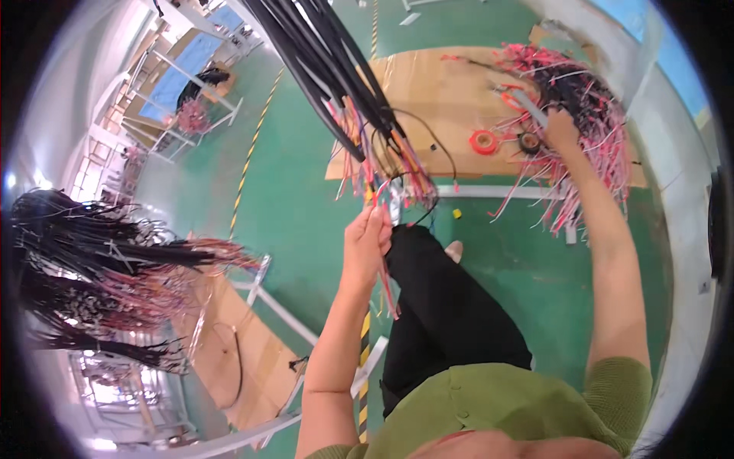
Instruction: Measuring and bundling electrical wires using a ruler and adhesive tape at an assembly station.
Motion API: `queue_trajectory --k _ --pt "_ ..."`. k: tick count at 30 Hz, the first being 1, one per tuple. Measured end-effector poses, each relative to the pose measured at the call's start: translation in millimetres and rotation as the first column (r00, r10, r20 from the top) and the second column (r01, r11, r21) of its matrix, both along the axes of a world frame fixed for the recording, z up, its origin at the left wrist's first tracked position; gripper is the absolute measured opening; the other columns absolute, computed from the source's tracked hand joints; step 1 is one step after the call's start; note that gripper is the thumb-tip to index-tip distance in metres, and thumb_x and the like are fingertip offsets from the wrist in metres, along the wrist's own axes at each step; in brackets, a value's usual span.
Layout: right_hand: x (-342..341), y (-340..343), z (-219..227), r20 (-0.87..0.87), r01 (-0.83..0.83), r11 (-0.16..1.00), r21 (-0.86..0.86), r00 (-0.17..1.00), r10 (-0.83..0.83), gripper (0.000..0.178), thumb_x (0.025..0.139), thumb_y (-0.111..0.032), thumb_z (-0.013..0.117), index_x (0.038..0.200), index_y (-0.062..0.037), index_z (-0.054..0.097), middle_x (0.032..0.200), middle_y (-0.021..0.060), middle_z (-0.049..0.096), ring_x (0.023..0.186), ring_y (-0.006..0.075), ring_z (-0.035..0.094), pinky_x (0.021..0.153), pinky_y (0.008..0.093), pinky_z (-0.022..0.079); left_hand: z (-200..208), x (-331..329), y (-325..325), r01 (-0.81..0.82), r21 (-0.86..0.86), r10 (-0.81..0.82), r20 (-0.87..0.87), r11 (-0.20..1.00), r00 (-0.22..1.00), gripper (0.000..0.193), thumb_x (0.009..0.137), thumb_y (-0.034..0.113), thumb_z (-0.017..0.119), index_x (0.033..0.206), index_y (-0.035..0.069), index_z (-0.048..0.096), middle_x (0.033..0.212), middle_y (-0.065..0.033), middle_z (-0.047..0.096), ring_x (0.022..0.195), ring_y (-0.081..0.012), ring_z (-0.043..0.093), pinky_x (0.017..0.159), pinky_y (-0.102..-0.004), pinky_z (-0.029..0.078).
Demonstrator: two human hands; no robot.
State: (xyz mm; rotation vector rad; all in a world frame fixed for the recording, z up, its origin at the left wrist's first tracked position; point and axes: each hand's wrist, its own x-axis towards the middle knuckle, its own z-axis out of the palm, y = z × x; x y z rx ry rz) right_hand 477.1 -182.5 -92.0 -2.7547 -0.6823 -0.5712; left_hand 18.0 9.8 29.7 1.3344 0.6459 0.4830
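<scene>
My left hand (367,239) is closed around thin coloured wires, mostly red and orange, at the lower ends of a hanging bundle of black-sleeved cables (325,73). Some wire ends dangle below the fist. Off to the right, my right hand (562,131) reaches over a tabletop pile of red, white and black wires (592,145). Its fingertips meet the near end of a grey blade-like piece (530,107) with orange loops beyond it, perhaps scissors. Blur hides whether the fingers grip it. Beside this hand lie a black tape roll (528,142) and a red tape roll (483,141).
A cardboard-covered table (428,84) stands ahead. At the left, thick bunches of black cables (92,252) with reddish ends hang over another cardboard-topped stand (245,367). A small yellow piece (457,214) lies on the green floor, which has striped tape lines (256,153).
</scene>
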Motion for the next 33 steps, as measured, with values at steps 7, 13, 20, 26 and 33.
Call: queue_trajectory --k 7,13,20,26,33 --pt "38.1 -34.3 -21.1 -0.126 -0.245 0.951 0.186 0.954 0.271 0.016 0.087 -0.013 0.052 0.098 -0.0018 0.057 0.091 0.0247 0.062 0.088 0.0452 0.06 0.076 0.0521 0.049 -1.0 28.2 -12.1 0.037 -0.048 -0.036 0.01 0.998 0.999 0.025 0.103 0.023 0.044 0.084 0.008 0.05 0.062 0.007 0.035 0.052 -0.0022 0.028 0.045 -0.0187 0.022" --pt "-273.0 -30.7 100.0 -0.199 -0.147 0.339 0.929 0.574 0.794 0.016 0.093 -0.015 0.057 0.103 -0.0047 0.05 0.08 -0.0015 0.051 0.067 0.0092 0.049 0.065 0.0261 0.044 -2.7 25.4 -17.5 -0.035 0.068 0.032 0.042 0.997 0.999 0.028 0.105 0.024 0.04 0.086 0.007 0.053 0.068 -0.0021 0.057 0.054 -0.0051 0.046 0.048 -0.0189 0.036" --pt "-394.1 -29.4 53.2 -0.35 -0.162 0.424 0.891 0.351 0.869 0.024 0.092 -0.011 0.059 0.113 0.0002 0.054 0.077 0.0149 0.06 0.067 0.0276 0.062 0.062 0.035 0.048 -7.0 44.5 -42.5 -0.041 0.019 0.038 0.13 0.999 0.991 0.03 0.105 0.023 0.037 0.1 0.0 0.056 0.082 -0.0103 0.067 0.073 -0.0168 0.067 0.067 -0.029 0.055" --pt "-392.1 -29.7 45.8 -0.33 -0.074 0.37 0.926 0.314 0.89 0.023 0.094 -0.01 0.057 0.113 0.0008 0.053 0.073 0.0075 0.056 0.064 0.0111 0.052 0.06 0.0268 0.043 -8.1 47.2 -52.2 -0.061 0.035 0.056 0.138 0.998 0.989 0.031 0.104 0.025 0.039 0.102 0.0 0.056 0.087 -0.0155 0.068 0.075 -0.0211 0.068 0.07 -0.0322 0.055" --pt "-377.3 -26.3 32.2 -0.284 -0.143 0.36 0.922 0.385 0.878 0.031 0.095 -0.012 0.056 0.123 0.0015 0.052 0.092 0.0098 0.058 0.074 0.0122 0.053 0.067 0.0267 0.045 -10.9 55.7 -58.3 -0.123 0.053 0.11 0.204 0.991 0.973 0.033 0.105 0.026 0.039 0.102 -0.002 0.056 0.086 -0.0164 0.068 0.076 -0.022 0.067 0.072 -0.0327 0.055"
